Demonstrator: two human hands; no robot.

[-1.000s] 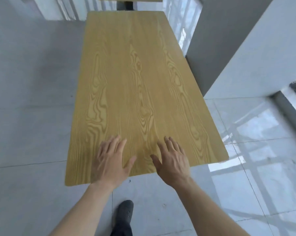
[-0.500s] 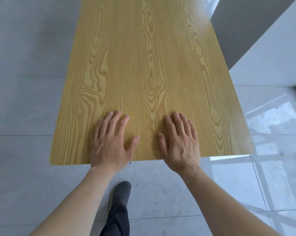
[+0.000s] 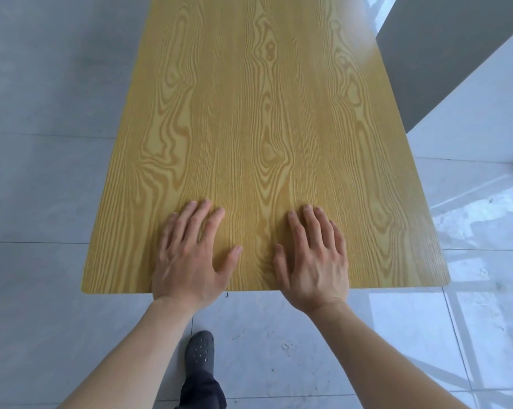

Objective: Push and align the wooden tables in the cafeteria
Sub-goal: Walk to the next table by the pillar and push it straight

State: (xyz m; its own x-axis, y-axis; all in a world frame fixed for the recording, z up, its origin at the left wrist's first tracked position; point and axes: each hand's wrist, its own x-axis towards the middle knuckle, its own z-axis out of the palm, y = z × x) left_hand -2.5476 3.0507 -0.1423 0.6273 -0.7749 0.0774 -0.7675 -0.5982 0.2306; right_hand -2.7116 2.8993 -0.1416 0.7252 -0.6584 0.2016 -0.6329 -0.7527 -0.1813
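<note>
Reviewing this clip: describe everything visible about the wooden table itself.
The wooden table has a long rectangular top with rounded near corners, a yellow-tan wood-grain surface with swirling knots, bare of objects. It stands over grey floor tiles; legs are hidden and its far end is cut off. Its right edge runs close to a grey pillar. The left hand and right hand lie flat, fingers spread, at its near edge.
</note>
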